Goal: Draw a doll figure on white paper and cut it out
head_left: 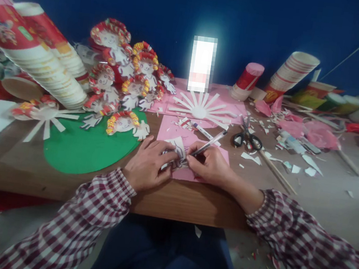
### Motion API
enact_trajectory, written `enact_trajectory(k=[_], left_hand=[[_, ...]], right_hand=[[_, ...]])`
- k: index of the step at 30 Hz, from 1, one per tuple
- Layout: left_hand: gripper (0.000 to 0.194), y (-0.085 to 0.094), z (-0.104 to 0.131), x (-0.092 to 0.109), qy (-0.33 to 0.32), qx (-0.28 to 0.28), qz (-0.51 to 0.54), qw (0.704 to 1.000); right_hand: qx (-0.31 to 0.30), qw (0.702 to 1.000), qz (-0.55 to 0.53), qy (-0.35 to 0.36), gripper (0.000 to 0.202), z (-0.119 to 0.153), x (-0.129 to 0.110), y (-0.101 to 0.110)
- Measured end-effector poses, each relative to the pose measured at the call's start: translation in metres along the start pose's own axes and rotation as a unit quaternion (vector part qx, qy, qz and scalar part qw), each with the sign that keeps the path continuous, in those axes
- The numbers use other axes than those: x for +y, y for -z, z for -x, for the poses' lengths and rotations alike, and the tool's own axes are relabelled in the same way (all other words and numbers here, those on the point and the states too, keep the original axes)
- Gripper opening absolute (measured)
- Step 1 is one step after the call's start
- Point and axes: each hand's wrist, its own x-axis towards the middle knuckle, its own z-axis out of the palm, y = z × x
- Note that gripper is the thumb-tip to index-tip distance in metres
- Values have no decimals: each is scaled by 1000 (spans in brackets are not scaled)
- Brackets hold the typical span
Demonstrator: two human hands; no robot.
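The person's right hand [210,163] grasps a slim pen [209,143], fingers closed round its barrel and the tip down at a small white paper piece [177,144] with dark lines drawn on it. The left hand [151,164] lies over that same piece from the other side, fingers curved; I can't tell whether they pinch it or only press it down. The piece sits over a pink sheet [190,175] near the front edge of the wooden table [187,201]. Just beyond the hands, a marker [202,132] lies slantwise, and behind it a white paper cup cut into strips [198,112] is splayed flat like a sun. Black-handled scissors [247,135] rest to the right, near a wooden stick [278,174] and scattered paper scraps. Over to the left, a green sheet [80,154] lies partly under curly-haired paper dolls [124,123], with tilted paper cups [52,69] stacked beyond.
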Motion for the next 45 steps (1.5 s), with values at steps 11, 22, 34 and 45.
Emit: enact_trajectory(k=[11, 22, 34, 45], left_hand=[[30, 0, 0, 0, -1, 6, 7, 1000], [33, 1, 0, 1, 1, 4, 12, 1000], [34, -4, 1, -4, -1, 3, 15, 1000], [29, 9, 2, 0, -11, -33, 15, 999]], right_hand=[[-17, 969, 174, 176, 21, 3, -5, 16], [-69, 927, 304, 208, 18, 8, -4, 15], [-83, 908, 357, 202, 16, 8, -1, 11], [-94, 909, 357, 192, 16, 6, -1, 11]])
